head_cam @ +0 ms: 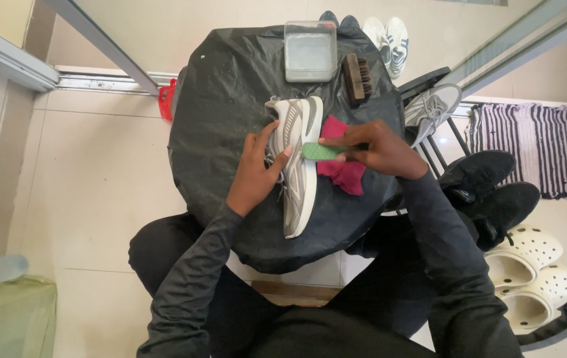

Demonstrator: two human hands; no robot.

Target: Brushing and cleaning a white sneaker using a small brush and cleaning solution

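At frame centre, the left hand (pixel 255 174) clasps the light, stiff-soled grey sneaker (pixel 298 166) by its upper, likely the steadiest hold, while the right hand (pixel 377 150) grips a green brush (pixel 322 151).

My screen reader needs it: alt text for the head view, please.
A person's left hand steadies a grey sneaker on a black-covered round table while the right hand presses a green brush to it. A red cloth, dark brush and clear tub lie nearby.

Grey-white sneaker (pixel 296 166); green brush (pixel 322 151); magenta cloth (pixel 343 174); black table cover (pixel 230 106).
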